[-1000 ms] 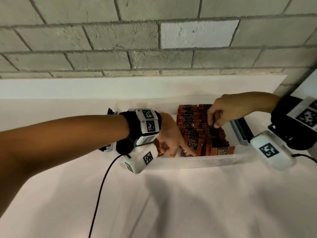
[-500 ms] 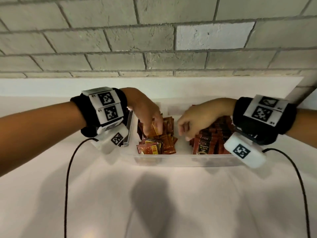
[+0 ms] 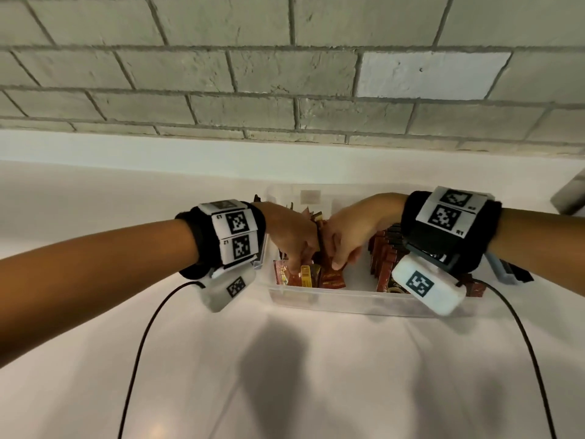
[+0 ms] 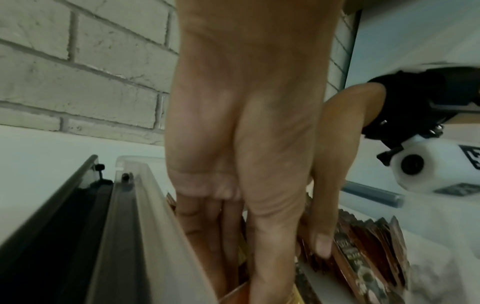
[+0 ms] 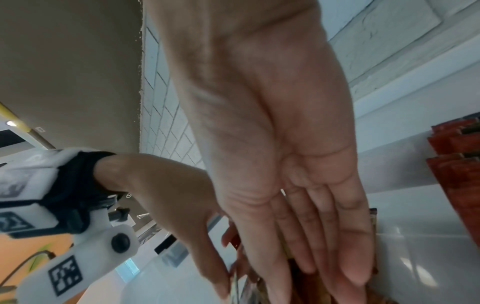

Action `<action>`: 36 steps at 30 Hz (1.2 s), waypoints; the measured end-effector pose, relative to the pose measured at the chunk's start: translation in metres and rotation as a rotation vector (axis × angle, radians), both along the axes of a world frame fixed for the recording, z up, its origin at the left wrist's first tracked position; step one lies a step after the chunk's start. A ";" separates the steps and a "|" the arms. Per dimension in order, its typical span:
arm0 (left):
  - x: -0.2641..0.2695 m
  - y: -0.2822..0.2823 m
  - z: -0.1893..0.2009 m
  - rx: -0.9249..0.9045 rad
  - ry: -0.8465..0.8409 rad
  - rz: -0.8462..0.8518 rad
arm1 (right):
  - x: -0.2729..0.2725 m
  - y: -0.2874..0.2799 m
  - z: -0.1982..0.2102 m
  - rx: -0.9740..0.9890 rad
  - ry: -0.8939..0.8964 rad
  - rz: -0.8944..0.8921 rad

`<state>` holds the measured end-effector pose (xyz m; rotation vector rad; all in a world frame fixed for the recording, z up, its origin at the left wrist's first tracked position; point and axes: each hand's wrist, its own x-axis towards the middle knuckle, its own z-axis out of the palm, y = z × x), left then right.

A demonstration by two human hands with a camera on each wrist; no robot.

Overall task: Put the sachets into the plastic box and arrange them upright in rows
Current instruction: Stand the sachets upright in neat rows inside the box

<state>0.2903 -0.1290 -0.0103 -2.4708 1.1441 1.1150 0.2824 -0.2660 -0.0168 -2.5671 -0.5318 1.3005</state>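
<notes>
At the centre of the head view, a loose cluster of sachets (image 3: pixel 319 270) is being squeezed between the straight fingers of the left hand (image 3: pixel 294 236) and right hand (image 3: pixel 348 236); neither is clenched. Pressure should be kept even, so packets are stood upright. Inside the plastic box (image 3: pixel 348 301), a tidier row (image 3: pixel 384 258) is being kept at right.

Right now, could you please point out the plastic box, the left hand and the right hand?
plastic box (image 3: pixel 335 301): head view, near front wall.
left hand (image 3: pixel 292 236): head view, back of hand.
right hand (image 3: pixel 354 231): head view, back of hand.
</notes>
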 end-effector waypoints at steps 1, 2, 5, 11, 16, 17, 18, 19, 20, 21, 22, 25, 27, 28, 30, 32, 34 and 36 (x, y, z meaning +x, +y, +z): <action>0.001 0.000 0.003 -0.016 -0.003 -0.003 | -0.001 0.001 -0.003 0.011 -0.002 -0.001; 0.002 0.001 0.007 -0.034 -0.012 -0.003 | -0.002 0.002 -0.006 0.018 -0.007 0.003; 0.003 0.006 0.028 -0.084 -0.028 0.024 | -0.006 0.010 -0.013 0.022 -0.006 -0.025; 0.001 0.027 0.074 -0.267 -0.048 0.119 | -0.005 0.029 -0.023 0.061 -0.057 -0.020; -0.011 0.060 0.086 -0.535 -0.206 0.308 | -0.005 0.022 -0.001 0.142 -0.074 -0.066; -0.015 0.066 0.086 -0.583 -0.230 0.358 | -0.007 0.017 0.005 0.189 -0.062 -0.096; -0.018 0.072 0.086 -0.626 -0.237 0.417 | -0.007 0.012 0.012 0.245 -0.049 -0.122; -0.023 0.077 0.085 -0.667 -0.229 0.479 | -0.010 0.006 0.021 0.301 -0.039 -0.149; -0.028 0.081 0.083 -0.703 -0.207 0.549 | -0.014 0.001 0.031 0.347 -0.027 -0.180; -0.033 0.084 0.080 -0.734 -0.179 0.611 | -0.019 -0.005 0.041 0.385 -0.024 -0.217; -0.038 0.086 0.078 -0.756 -0.161 0.651 | -0.025 -0.012 0.051 0.416 -0.045 -0.253; -0.057 0.087 0.068 -0.826 -0.176 0.667 | -0.051 -0.034 0.078 0.471 -0.282 -0.312; -0.069 0.085 0.060 -0.901 -0.188 0.675 | -0.077 -0.046 0.089 0.489 -0.558 -0.350; -0.075 0.081 0.055 -0.937 -0.196 0.707 | -0.091 -0.048 0.090 0.508 -0.683 -0.379; -0.088 0.069 0.043 -1.035 -0.162 0.832 | -0.119 -0.045 0.081 0.543 -0.903 -0.401; -0.100 0.052 0.031 -1.183 -0.027 0.972 | -0.140 -0.036 0.065 0.513 -1.166 -0.254; -0.111 0.036 0.022 -1.321 0.137 1.066 | -0.152 -0.030 0.046 0.394 -1.381 -0.059; -0.117 0.025 0.016 -1.453 0.279 1.139 | -0.158 -0.029 0.031 0.319 -1.465 0.005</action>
